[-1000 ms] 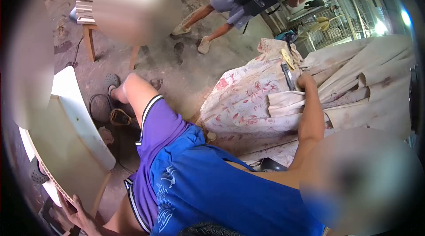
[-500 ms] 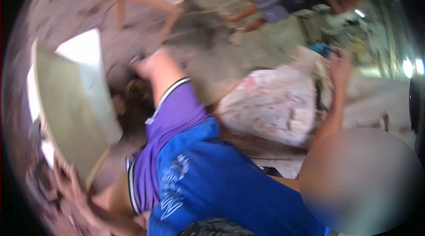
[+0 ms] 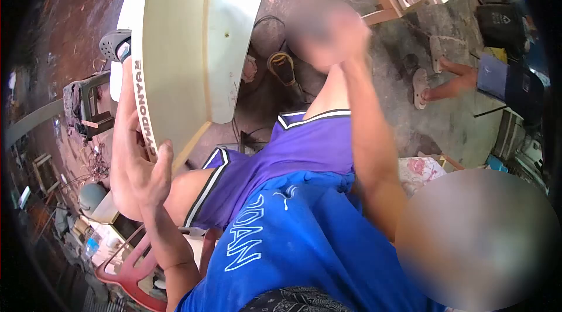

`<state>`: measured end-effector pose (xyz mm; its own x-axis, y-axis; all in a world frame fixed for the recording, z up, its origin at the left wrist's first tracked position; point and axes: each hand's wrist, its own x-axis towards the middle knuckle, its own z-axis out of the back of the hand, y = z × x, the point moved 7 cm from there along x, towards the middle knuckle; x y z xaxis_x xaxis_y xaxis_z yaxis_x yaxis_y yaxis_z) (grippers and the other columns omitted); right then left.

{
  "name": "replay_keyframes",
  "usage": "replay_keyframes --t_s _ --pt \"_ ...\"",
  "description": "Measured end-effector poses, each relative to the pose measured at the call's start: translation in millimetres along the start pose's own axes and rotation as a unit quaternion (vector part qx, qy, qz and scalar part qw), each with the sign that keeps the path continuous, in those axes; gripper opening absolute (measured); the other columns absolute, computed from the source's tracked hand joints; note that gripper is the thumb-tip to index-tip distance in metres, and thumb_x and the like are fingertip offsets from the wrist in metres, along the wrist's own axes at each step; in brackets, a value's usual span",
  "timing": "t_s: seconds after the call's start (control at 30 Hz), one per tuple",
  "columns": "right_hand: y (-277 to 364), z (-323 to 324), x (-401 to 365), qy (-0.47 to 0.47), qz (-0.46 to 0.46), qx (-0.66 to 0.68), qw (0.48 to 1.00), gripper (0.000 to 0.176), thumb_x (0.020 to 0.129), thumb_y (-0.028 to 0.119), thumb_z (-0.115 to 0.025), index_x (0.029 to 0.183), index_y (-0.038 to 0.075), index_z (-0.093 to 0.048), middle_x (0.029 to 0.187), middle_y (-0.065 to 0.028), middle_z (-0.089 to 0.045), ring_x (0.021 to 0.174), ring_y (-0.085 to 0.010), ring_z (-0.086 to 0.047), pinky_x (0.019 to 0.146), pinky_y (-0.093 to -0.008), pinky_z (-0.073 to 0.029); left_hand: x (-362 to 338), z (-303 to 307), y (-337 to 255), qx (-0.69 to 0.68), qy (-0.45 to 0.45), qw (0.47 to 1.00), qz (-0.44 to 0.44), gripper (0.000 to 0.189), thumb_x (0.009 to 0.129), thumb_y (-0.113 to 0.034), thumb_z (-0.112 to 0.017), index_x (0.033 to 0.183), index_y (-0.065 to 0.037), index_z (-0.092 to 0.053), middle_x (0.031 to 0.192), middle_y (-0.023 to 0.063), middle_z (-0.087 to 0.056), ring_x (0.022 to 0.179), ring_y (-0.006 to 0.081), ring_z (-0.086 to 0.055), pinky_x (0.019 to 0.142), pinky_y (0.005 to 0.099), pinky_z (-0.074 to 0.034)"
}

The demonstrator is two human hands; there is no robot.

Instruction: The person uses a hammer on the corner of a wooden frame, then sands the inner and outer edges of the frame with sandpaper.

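Along the pale board [image 3: 177,48], the left hand [image 3: 147,178] extends, thumb and fingers spread apart.

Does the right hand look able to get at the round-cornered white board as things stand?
Likely yes: mostly floor and a cable show between the right hand and the board, though blur partly hides the hand.
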<state>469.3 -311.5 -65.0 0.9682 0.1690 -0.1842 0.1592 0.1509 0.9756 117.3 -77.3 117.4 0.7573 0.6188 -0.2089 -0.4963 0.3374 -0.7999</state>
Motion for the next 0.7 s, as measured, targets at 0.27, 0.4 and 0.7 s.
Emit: replay_keyframes --t_s 0.27,0.4,0.7 --pt "-311.9 -69.5 17.0 0.128 -0.229 -0.411 0.873 0.043 0.088 0.022 -0.065 0.125 0.0 -0.065 0.115 -0.0273 -0.07 0.114 -0.0428 -0.065 0.102 -0.0506 -0.051 8.3 -16.7 -10.9 0.156 -0.068 0.983 0.071 0.069 0.083 -0.001 -0.058 0.15 0.005 -0.046 0.145 0.0208 -0.056 0.136 0.0289 -0.053 0.116 0.0365 -0.037" --pt "-306.8 -82.5 -14.3 0.091 -0.252 -0.457 0.848 0.043 0.087 0.031 -0.07 0.121 0.005 -0.07 0.124 -0.0254 -0.069 0.121 -0.0414 -0.064 0.104 -0.0476 -0.051 9.1 -12.4 0.5 0.123 -0.094 0.974 0.163 0.062 0.088 -0.005 -0.062 0.147 0.006 -0.05 0.134 0.0173 -0.061 0.123 0.0243 -0.059 0.107 0.0346 -0.043" --pt "-308.8 -127.7 53.5 0.11 -0.199 -0.346 0.91 0.036 0.084 0.021 -0.067 0.114 0.004 -0.073 0.119 -0.0262 -0.071 0.117 -0.0399 -0.067 0.1 -0.0454 -0.052 -16.5 -11.1 15.3 0.123 -0.178 0.951 0.22 0.028 0.092 -0.002 -0.064 0.119 0.003 -0.062 0.096 0.0001 -0.062 0.082 0.0083 -0.055 0.071 0.0252 -0.044"
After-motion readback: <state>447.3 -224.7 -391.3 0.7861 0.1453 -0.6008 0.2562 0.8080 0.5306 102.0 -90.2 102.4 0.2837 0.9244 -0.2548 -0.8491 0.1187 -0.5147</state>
